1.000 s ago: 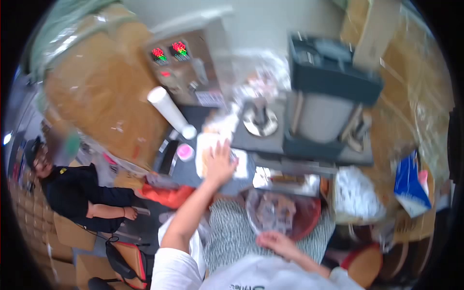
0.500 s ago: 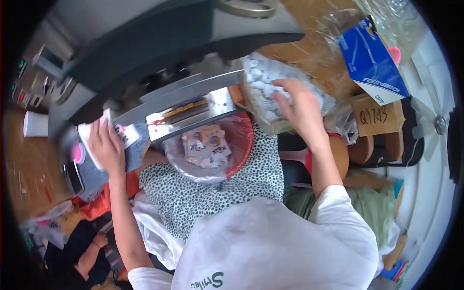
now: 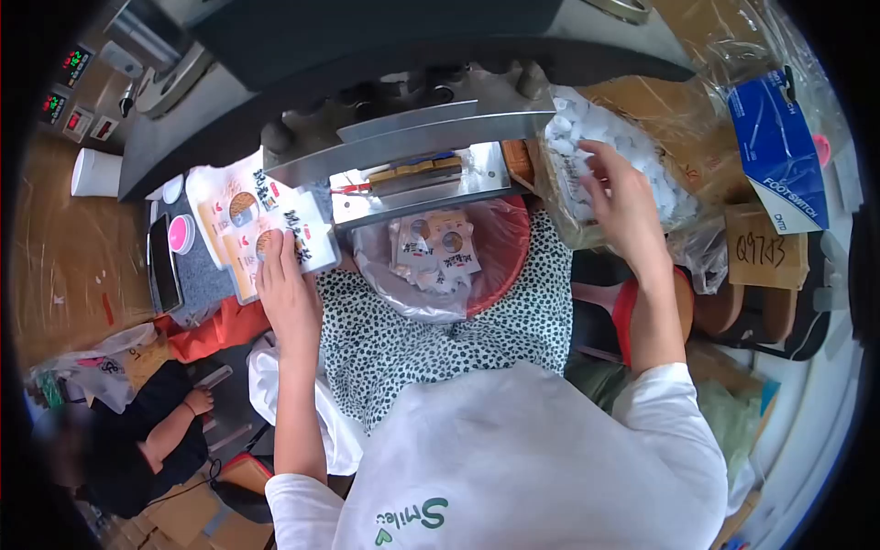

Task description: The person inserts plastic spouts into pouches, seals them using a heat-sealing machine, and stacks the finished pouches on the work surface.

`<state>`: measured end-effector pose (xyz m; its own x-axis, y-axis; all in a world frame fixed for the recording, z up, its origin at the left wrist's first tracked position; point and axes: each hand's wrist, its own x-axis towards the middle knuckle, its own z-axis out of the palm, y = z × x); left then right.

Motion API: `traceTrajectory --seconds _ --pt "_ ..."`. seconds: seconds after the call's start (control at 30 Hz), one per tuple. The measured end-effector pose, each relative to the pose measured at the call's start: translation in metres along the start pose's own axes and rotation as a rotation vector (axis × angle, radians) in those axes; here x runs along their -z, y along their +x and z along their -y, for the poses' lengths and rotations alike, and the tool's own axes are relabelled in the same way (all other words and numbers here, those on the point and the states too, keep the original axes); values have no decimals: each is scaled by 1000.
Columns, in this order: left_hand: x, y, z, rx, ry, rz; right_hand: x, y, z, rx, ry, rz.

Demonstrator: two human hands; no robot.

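At the left, my left hand (image 3: 290, 291) has its fingers close together on the lower edge of a printed pouch (image 3: 307, 234), which overlaps other pale pouches (image 3: 215, 206) on the grey work surface. Its thumb is hidden. My right hand (image 3: 588, 170) hovers over the near left part of a plastic-lined box of small white plastic pieces (image 3: 646, 147), thumb and forefinger apart, nothing visible between them. Between the hands, more printed pouches (image 3: 435, 247) lie in a red basin (image 3: 504, 252) lined with clear plastic, below a shiny metal tray (image 3: 486, 170).
A dark machine (image 3: 385, 37) spans the top. At the left are a white cup (image 3: 96, 172), a pink-lidded jar (image 3: 181, 235) and a phone (image 3: 165, 264). A blue box (image 3: 779, 151) and a cardboard piece (image 3: 765, 249) stand right. Another person's arm (image 3: 174, 426) shows lower left.
The view has swung from the machine's left side towards the basin and box. My right hand has moved from beside the basin to the white pieces. The pouches under my left hand are now fanned out.
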<state>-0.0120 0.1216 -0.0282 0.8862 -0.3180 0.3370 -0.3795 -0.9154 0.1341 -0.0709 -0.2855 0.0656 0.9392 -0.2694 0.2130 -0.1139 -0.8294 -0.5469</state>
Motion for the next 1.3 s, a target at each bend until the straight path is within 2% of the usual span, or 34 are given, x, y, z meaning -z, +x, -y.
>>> traceTrajectory --seconds 0.03,0.07,0.17,0.23,0.3,0.37,0.4,0.5,0.6,0.73,0.8,0.83,0.87,0.9,0.97,1.1,1.17,1.2,1.23,1.3 --pt "7 -1 -3 16 -71 -27 3 -3 3 -9 56 -33" --pt "16 -2 -6 50 -117 -9 12 -5 8 -24 99 50" --pt "38 -2 -21 142 -242 15 11 -16 39 -128 601 174" --pt "45 -5 -35 192 -306 12 -9 -22 60 -161 1025 398" --pt "53 -3 -59 157 -392 -9 -41 -28 79 -52 1240 442" --pt "55 -3 -70 118 -428 -38 -51 -28 93 39 970 426" --pt "56 -1 -75 102 -425 -43 -41 -24 106 134 735 380" --pt "61 2 -84 42 -414 -38 -56 -17 98 535 438 91" --pt "61 5 -90 -75 -448 -5 -58 -19 94 566 376 154" --pt "50 7 -99 -36 -679 232 -51 -14 92 292 580 432" --pt "40 12 -104 74 -799 345 -56 -9 85 159 687 507" --pt "37 15 -107 130 -857 401 -58 -10 82 162 656 395" --pt "36 22 -109 304 -942 538 -60 -12 80 167 625 283" --pt "30 29 -108 403 -1050 583 -60 -12 78 173 594 172" --pt "12 45 -104 606 -1263 672 -43 -10 77 182 522 123" --pt "7 70 -114 730 -1587 521 -16 -14 64 232 326 115" --pt "12 76 -112 741 -1599 575 -11 -15 53 285 238 40" --pt "13 76 -113 749 -1606 573 -11 -12 47 173 171 -55" --pt "14 74 -114 759 -1612 571 -10 -5 40 176 1 -164" --pt "11 69 -113 723 -1587 518 -25 6 11 182 -367 -186"
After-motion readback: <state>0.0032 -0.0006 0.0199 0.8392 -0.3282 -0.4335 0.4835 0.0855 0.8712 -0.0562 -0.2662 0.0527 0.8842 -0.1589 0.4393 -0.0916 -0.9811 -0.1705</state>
